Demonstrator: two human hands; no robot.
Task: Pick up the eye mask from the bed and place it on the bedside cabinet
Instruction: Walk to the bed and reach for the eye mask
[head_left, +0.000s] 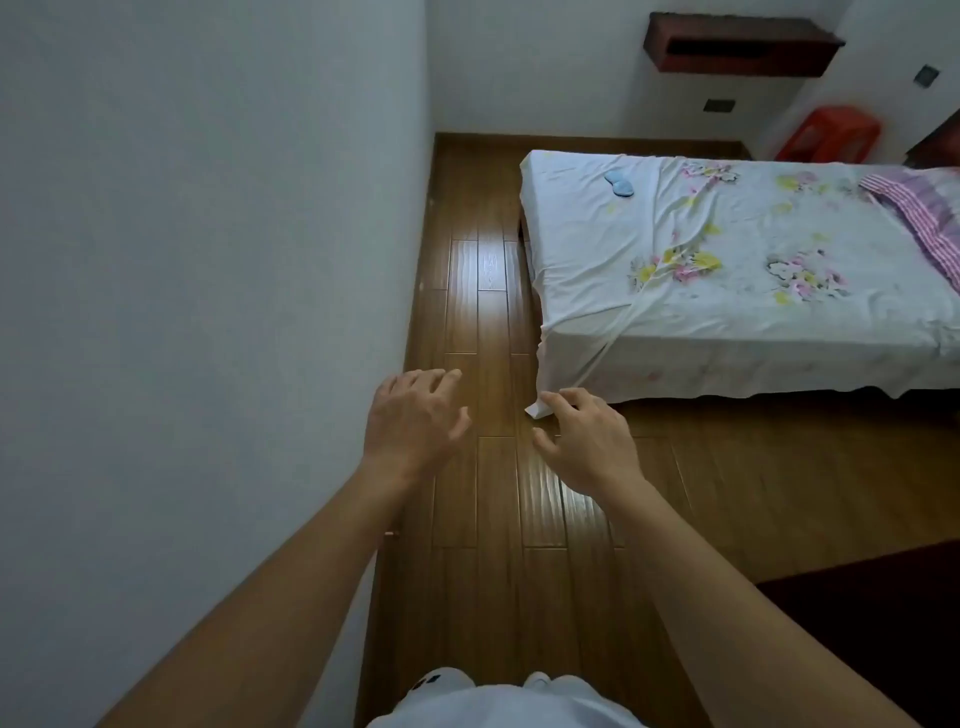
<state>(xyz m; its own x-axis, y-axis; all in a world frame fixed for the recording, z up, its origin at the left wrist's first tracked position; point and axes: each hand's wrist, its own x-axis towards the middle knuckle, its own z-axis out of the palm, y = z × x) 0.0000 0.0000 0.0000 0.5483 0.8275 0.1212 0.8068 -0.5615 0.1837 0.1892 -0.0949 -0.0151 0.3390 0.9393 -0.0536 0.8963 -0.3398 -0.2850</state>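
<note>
Both arms stretch forward over the wood floor (493, 322), palms down. Left hand (413, 421) is spread, fingers apart and slightly curled, holding nothing. Right hand (584, 439) is also spread and empty, fingers loosely bent; its fingertips sit in front of the hanging corner of the bedsheet (727, 291) at the near foot of the bed, but contact with the cloth cannot be told.

The eye mask (619, 184) is light blue and lies flat on the bed (571, 364), near the far left corner of the mattress, on a plain white part of the sheet. It is well apart from both hands. The sheet is white with pink and yellow flower prints and is wrinkled, with a long crease running toward the near corner. A pink striped blanket (919, 213) lies at the right end of the bed, cut off by the frame edge.

A white wall (208, 260) fills the left side. On the far wall hangs a dark reddish-brown shelf (737, 47). A red plastic stool (828, 137) stands on the floor beyond the bed. A dark piece of furniture (940, 137) shows at the right edge beside the stool, mostly cut off. Pale clothing and two light shoes (441, 680) show at the bottom edge.
</note>
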